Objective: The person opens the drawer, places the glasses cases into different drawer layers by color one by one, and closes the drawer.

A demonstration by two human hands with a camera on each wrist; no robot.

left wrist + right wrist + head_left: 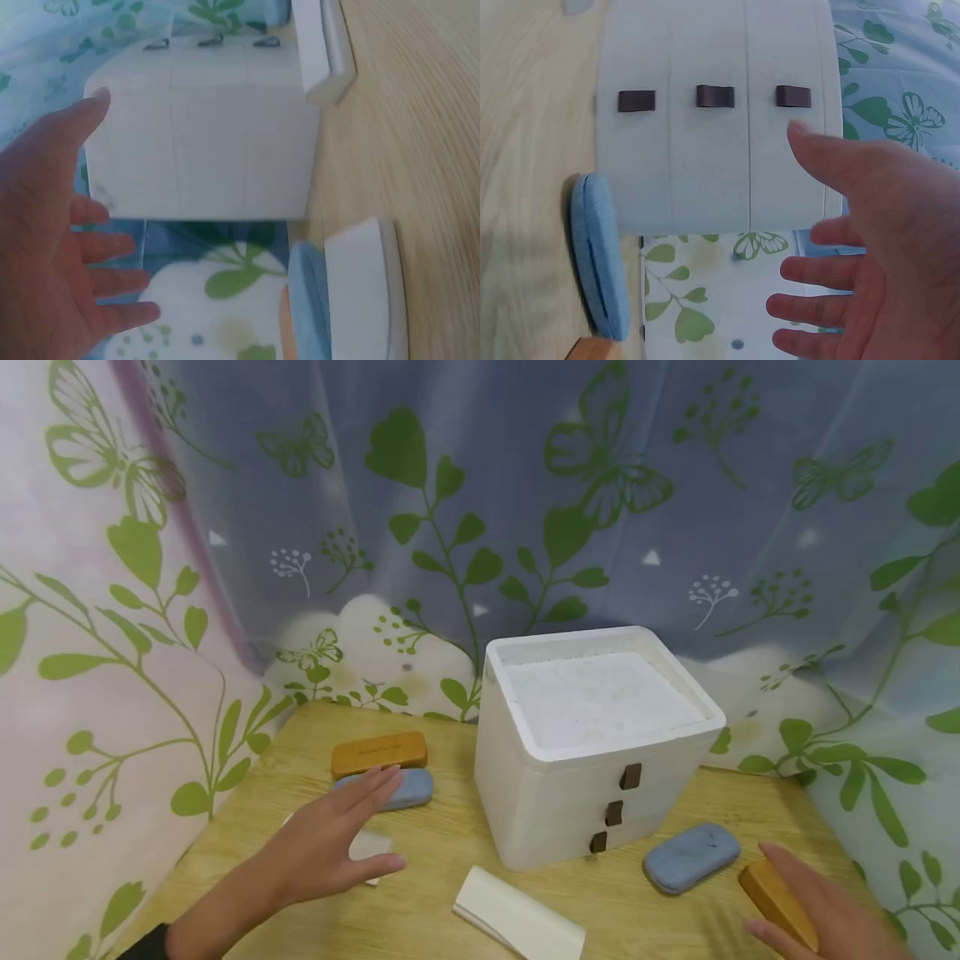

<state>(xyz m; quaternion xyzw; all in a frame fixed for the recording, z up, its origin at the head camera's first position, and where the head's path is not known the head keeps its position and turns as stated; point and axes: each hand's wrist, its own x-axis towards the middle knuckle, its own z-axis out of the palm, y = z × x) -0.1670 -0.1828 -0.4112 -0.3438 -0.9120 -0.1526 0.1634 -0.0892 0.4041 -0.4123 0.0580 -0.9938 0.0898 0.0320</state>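
Observation:
My left hand (330, 839) hovers with straight, spread fingers on the left, overlapping a blue glasses case (412, 787) in the head view. Behind that case lies an orange case (378, 753) with faint lettering. A white case (371, 845) is partly hidden under the same hand. On the right, my right hand (825, 902) has its fingers extended and holds nothing; it partly covers a second orange case (776, 897). Beside it rests another blue glasses case (692, 857). A second white case (517, 914) lies at the front middle.
A white box with drawers (600, 810) stands at the back centre, with three brown pull tabs (715, 96) on its front and a recessed top. Leaf-and-butterfly curtains (480, 527) enclose the wooden table (427, 860) at the back and sides.

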